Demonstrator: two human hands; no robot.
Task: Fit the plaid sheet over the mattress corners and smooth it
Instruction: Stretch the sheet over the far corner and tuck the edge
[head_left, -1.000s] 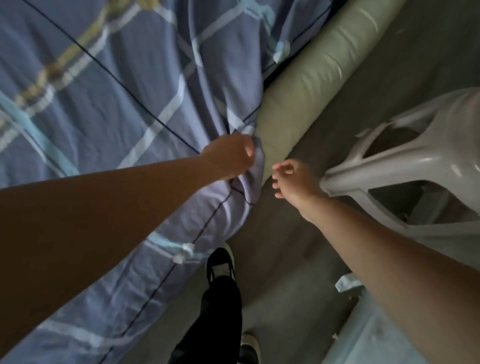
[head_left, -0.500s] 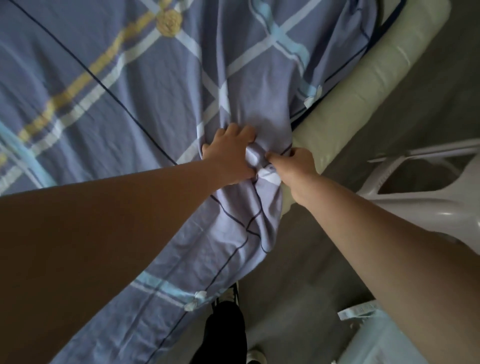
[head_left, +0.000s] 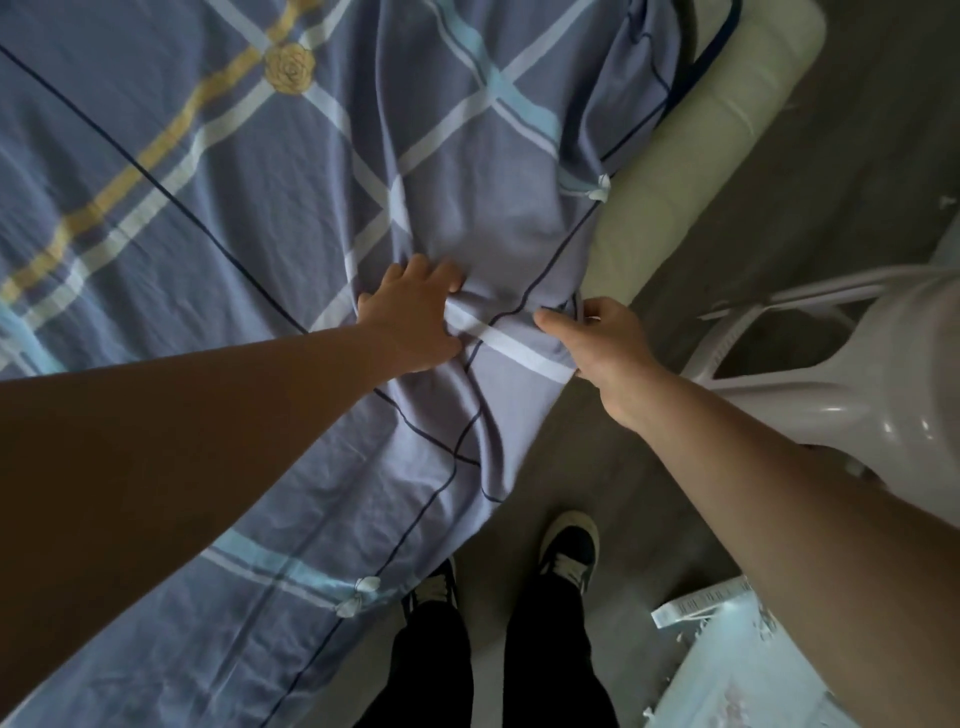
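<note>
Left hand (head_left: 415, 322), fingers spread, pins the blue plaid cotton sheet (head_left: 234, 218); right hand (head_left: 597, 343) pinches its hem beside the bare pale-green mattress edge (head_left: 691, 171). Risk: bunched cloth slipping off the corner.

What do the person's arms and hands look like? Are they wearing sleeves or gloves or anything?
Both arms are bare all the way into view: no sleeves show. The left hand and the right hand have no gloves, and no rings, watch or bracelet can be seen on them. Lower down the person wears black trousers and dark shoes with pale soles.
</note>
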